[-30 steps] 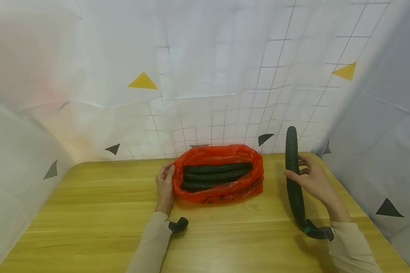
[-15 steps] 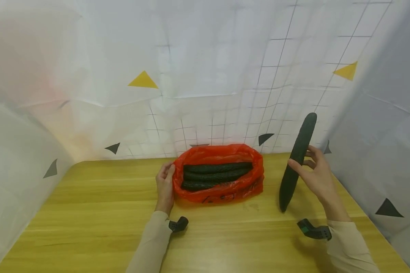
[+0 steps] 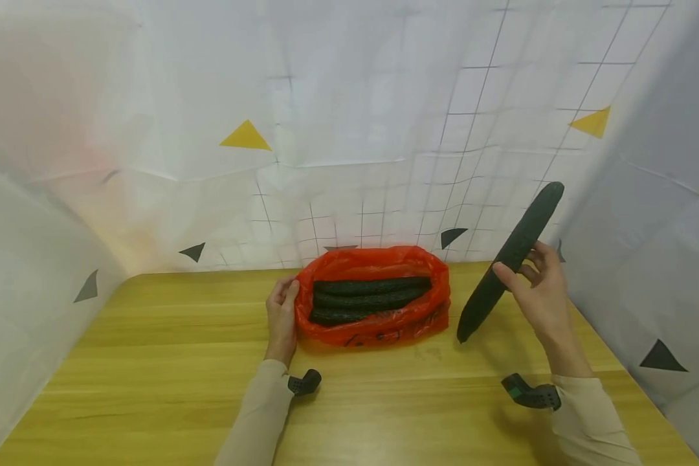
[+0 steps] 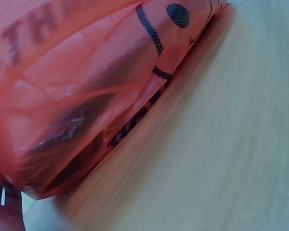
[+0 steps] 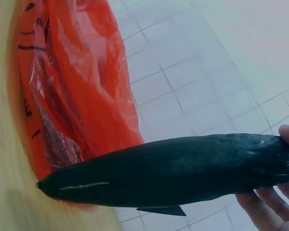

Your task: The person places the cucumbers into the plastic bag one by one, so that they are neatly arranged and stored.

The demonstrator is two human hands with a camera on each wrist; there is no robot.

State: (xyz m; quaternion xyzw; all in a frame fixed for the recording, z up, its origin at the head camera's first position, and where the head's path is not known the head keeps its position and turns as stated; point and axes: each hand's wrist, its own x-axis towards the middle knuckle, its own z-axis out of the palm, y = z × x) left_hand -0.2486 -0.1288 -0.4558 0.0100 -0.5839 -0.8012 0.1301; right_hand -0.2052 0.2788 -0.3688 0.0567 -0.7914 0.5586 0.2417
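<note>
An open red plastic bag [image 3: 378,335] with black print stands at the middle back of the table, and three dark green cucumbers [image 3: 373,301] lie side by side in it. My left hand [image 3: 281,317] grips the bag's left end between thumb and fingers; in the left wrist view only a bit of that hand shows beside the bag [image 4: 86,106]. To the right of the bag, my right hand [image 3: 538,288] pinches another cucumber [image 3: 515,249] around its middle. This cucumber is raised and slanted, its upper end to the right, its lower end near the bag. The right wrist view shows the cucumber [image 5: 173,168] overlapping the bag.
The wooden table [image 3: 169,375] reaches up to a white sheet [image 3: 349,129] with grid lines and triangles behind it. White sheets also hang at the left and right sides. Dark wrist cameras [image 3: 305,384] sit on both wrists.
My right hand has moved up slightly and turned the cucumber from near upright to a slant, its top swinging right and its lower end left toward the bag. The left hand stays still.
</note>
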